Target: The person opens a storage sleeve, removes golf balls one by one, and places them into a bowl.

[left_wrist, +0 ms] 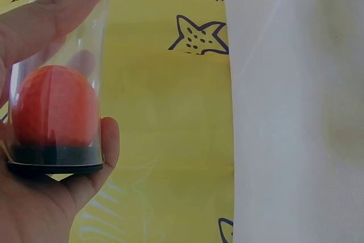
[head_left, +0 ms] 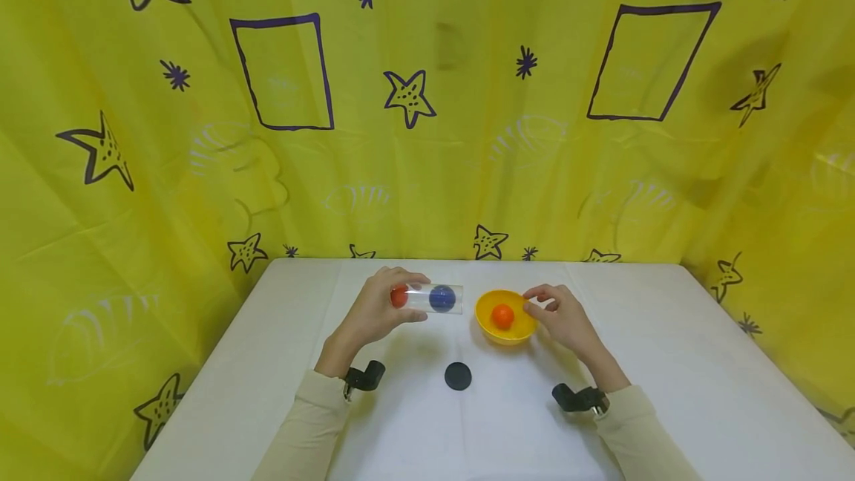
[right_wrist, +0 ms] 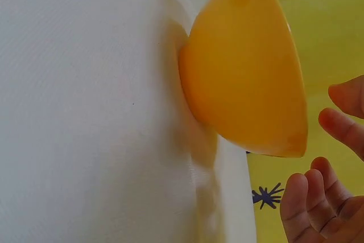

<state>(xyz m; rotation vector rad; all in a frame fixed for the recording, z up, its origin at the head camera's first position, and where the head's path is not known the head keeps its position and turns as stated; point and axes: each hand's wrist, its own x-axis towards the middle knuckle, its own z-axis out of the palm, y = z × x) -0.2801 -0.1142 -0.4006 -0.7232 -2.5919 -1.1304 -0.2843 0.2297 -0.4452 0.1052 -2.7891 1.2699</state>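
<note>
My left hand [head_left: 377,308] grips a clear plastic tube [head_left: 424,299], held on its side above the table. Inside the tube, a red ball [left_wrist: 55,106] sits against the dark end cap [left_wrist: 55,157], and a blue ball [head_left: 442,298] lies toward the other end. To the right, a yellow bowl [head_left: 508,335] stands on the table with an orange ball [head_left: 503,316] in it. My right hand [head_left: 564,319] is beside the bowl's right rim, its fingers loosely bent. The right wrist view shows a gap between the fingertips [right_wrist: 335,122] and the bowl.
A black round disc [head_left: 458,376] lies on the white table [head_left: 414,429], nearer than the tube and bowl. A yellow curtain [head_left: 427,169] with drawn stars hangs behind the table and along both sides.
</note>
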